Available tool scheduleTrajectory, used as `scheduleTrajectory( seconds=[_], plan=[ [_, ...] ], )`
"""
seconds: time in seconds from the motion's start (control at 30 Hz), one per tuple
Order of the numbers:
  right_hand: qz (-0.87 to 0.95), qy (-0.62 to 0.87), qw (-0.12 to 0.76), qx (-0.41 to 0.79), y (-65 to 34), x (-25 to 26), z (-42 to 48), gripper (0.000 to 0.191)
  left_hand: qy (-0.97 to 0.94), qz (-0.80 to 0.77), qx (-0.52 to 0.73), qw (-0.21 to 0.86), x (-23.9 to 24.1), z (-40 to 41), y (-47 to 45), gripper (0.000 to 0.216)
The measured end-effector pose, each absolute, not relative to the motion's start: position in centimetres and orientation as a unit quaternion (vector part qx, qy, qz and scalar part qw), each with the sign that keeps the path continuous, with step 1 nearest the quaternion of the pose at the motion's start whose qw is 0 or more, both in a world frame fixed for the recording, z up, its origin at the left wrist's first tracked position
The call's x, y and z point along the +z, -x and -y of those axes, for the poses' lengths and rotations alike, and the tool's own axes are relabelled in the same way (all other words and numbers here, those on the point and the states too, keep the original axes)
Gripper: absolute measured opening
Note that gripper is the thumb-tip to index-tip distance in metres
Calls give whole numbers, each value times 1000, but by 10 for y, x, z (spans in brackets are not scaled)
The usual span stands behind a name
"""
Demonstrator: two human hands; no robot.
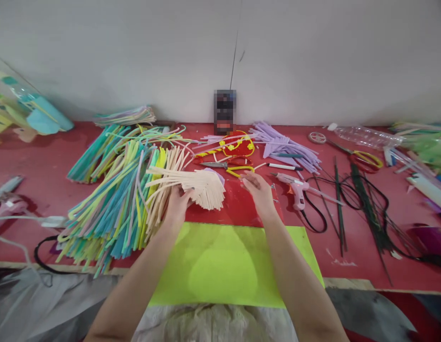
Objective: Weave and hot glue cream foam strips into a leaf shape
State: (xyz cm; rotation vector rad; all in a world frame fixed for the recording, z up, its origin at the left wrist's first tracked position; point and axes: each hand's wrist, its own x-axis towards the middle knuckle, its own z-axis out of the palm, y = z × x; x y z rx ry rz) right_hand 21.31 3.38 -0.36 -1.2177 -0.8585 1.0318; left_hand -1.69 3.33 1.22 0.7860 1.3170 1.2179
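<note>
My left hand (178, 205) is closed round a fanned bundle of cream foam strips (202, 186), held just above the red table (38, 166). My right hand (258, 189) lies flat and open on the table, fingers stretched toward the yellow-handled scissors (229, 167). It holds nothing. A lime-green foam sheet (227, 266) lies under both forearms at the near edge. A pink glue gun (296, 187) rests just right of my right hand.
A large heap of teal, yellow and lilac foam strips (113, 204) fills the left. Lilac strips (284, 145), a marker (284, 166), black cable and green wire stems (366, 199), second scissors (366, 159) and a plastic bottle (366, 135) lie right. A dark blurred object (224, 111) stands against the wall.
</note>
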Motion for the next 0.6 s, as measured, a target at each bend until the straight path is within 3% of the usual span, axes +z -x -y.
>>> scheduleTrajectory(
  seconds=[0.27, 0.33, 0.47, 0.6],
  plan=[
    [478, 690, 532, 117, -274, -3, -35, 28, -395, -593, 433, 553, 21, -13, 33, 37],
    [450, 722, 519, 83, -294, -4, -32, 28, -454, -634, 376, 501, 26, -7, 45, 29],
    [384, 803, 455, -4, -326, -5, -16, 27, -655, -656, 238, 290, 45, 3, 59, 10],
    [335, 853, 398, -36, -340, -8, 0, 25, -747, -569, 235, 250, 59, -9, 41, 11]
  ],
)
